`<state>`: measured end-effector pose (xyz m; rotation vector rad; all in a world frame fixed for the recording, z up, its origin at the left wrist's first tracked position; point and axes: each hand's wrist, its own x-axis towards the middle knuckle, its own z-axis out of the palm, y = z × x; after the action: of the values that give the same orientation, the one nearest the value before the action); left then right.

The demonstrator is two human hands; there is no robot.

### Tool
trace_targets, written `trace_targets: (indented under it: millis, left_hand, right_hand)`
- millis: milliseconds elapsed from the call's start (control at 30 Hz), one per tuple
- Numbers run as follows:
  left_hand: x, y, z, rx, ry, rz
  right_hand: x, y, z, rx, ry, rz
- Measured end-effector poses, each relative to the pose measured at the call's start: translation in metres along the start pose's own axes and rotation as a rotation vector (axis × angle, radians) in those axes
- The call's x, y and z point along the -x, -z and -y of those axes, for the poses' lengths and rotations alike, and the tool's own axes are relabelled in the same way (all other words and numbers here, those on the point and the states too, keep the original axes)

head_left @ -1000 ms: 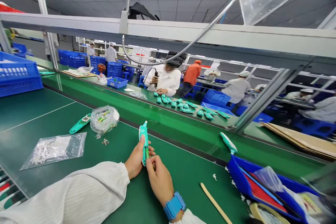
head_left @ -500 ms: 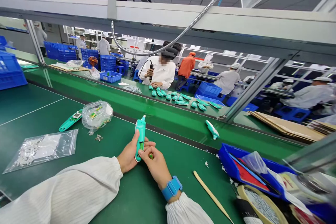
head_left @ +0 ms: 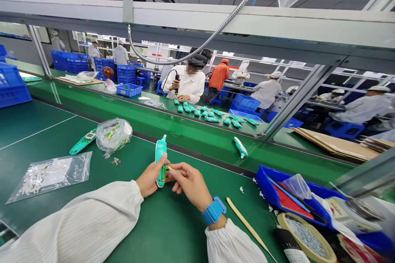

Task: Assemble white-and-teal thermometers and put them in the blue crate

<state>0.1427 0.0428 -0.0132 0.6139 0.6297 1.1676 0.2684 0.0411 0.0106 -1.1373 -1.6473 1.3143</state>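
Note:
My left hand [head_left: 150,178] is wrapped round a teal plastic device [head_left: 161,159] held upright above the green mat [head_left: 173,230]. My right hand [head_left: 190,183] sits just right of it, thumb and forefinger pinched on a tiny yellow-green part [head_left: 169,168] at the device's side. Another teal device [head_left: 83,142] lies flat to the left, beside a crumpled clear bag of parts [head_left: 113,134]. A flat clear bag of small white pieces [head_left: 49,176] lies at the near left. Several small loose metal pieces [head_left: 116,161] rest between the bags.
A teal device [head_left: 240,147] rides the green conveyor belt [head_left: 197,135]. A blue bin [head_left: 277,191] of papers and bags, a round tray [head_left: 305,236] and a wooden stick [head_left: 247,225] lie at right. A person across the belt works a tool over several teal devices [head_left: 212,115]. Blue crates [head_left: 12,86] stand left.
My right hand has slid from the device's lower end up to its side, pinching the small part. The teal device on the conveyor has travelled left. The view has dropped slightly.

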Motion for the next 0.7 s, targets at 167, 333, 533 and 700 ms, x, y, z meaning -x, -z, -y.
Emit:
trace_targets:
  millis: [167,333,533,700]
  left_hand:
    - [0.006,-0.007,0.000,-0.075,0.030,0.068]
    - [0.006,-0.006,0.000,-0.060,0.030,0.020]
    - [0.006,-0.005,0.002,-0.065,0.009,0.031]
    - [0.006,-0.005,0.005,-0.084,-0.011,0.033]
  right_hand:
    - [0.002,-0.001,0.001,0.120,0.092,-0.125]
    - [0.001,-0.006,-0.004,0.088,0.121,-0.218]
    - [0.000,-0.015,-0.004,-0.089,0.102,-0.217]
    - [0.001,-0.023,-0.009,-0.157,0.053,-0.164]
